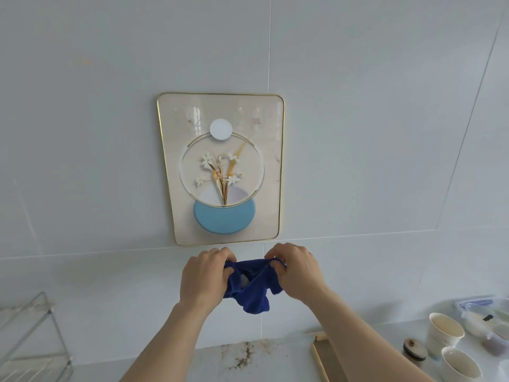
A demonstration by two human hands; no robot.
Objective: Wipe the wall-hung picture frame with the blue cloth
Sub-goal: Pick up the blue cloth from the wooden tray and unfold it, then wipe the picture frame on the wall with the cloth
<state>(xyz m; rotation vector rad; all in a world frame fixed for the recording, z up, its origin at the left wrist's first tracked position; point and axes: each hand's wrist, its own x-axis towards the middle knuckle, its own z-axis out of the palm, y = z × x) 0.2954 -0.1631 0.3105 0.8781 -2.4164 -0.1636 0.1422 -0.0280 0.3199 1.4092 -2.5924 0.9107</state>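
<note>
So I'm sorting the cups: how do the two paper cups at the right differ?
The farther paper cup shows its full height and a stained beige inside; the nearer paper cup is cut off by the picture's edge and looks whiter inside. Both stand upright, open and white on the countertop.

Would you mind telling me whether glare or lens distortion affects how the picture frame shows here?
Head view: a window reflection glares on the frame glass near its upper left; the wide lens makes the frame taper downward and bends the wall tile seams; light is soft and even, with the cloth sharp.
</note>
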